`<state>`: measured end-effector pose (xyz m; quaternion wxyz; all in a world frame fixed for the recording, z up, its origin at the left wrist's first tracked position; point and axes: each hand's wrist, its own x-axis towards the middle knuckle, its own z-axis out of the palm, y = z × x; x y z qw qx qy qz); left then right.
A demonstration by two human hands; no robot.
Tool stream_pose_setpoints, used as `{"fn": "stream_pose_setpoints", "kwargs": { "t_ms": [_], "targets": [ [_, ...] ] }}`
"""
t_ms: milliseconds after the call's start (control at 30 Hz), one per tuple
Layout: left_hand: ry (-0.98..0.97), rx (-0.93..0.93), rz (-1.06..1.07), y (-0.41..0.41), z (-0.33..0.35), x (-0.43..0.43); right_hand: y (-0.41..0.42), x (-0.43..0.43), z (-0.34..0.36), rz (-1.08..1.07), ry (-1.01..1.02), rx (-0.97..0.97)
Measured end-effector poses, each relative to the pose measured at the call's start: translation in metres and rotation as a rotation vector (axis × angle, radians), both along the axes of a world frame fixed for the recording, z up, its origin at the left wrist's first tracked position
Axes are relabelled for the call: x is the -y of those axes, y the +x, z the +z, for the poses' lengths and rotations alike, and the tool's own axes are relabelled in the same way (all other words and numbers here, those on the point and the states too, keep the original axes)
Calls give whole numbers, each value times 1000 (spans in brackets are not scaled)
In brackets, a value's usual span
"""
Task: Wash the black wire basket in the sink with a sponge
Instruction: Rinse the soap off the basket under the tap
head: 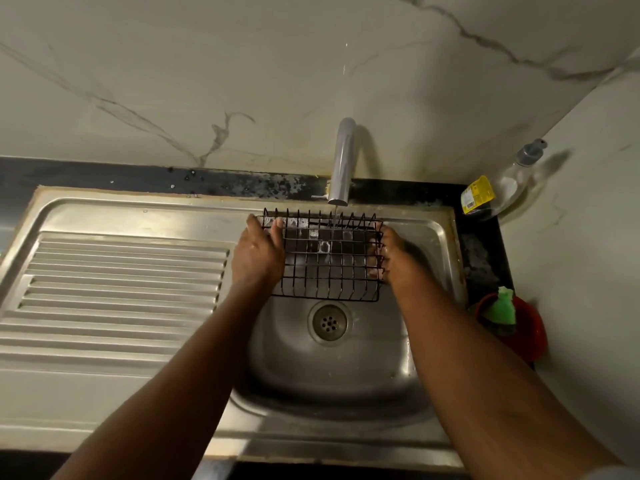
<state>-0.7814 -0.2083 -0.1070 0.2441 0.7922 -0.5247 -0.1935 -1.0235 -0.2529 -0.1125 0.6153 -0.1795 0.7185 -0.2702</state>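
The black wire basket [327, 261] hangs above the steel sink bowl [332, 368], tilted toward me, right under the tap [342, 161]. A thin stream of water runs from the tap onto its wires. My left hand [258, 252] grips the basket's left end, thumb over the top wire. At the right end, my right hand [391, 256] holds the basket with fingers curled through the wires. The green sponge [501, 306] sits in a red bowl [526, 327] on the counter to the right, away from both hands.
A ribbed steel draining board [114, 289] lies left of the bowl. The drain [329, 322] is below the basket. A clear soap dispenser [512, 181] with a yellow label stands in the back right corner against the marble wall.
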Motion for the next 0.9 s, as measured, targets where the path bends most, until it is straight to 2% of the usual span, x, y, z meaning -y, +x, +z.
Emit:
{"fn": "stream_pose_setpoints", "kwargs": {
  "t_ms": [67, 167, 233, 300, 367, 433, 500, 633, 733, 833, 900],
  "targets": [
    [33, -5, 39, -8, -2, -10, -4, -6, 2, 21, -6, -8],
    [98, -213, 153, -3, -7, -20, -15, -4, -15, 35, -72, -6],
    [111, -473, 187, 7, -9, -23, -27, 10, -49, 43, -68, -2],
    [202, -881, 268, 14, -2, -24, -41, 21, -75, 59, -54, -48],
    [322, -1096, 314, 22, 2, -24, -53, 27, -102, 72, -64, -30],
    [389, -1111, 266, 32, 0, -22, -51, 26, -97, 102, -47, 3],
    [416, -1131, 294, 43, -8, -18, -38, 17, -59, 127, -15, 37],
    [395, -1235, 302, 36, -12, -22, -22, 23, -11, 162, 57, 43],
    [391, -1245, 373, 21, -16, -27, -23, 26, -6, 158, -14, 10],
    [393, -1237, 509, 12, -16, -32, -8, 17, 21, 189, -68, -165],
    [417, -1214, 538, 13, -20, -32, 2, 11, 31, 261, -132, -448]
  ]
}}
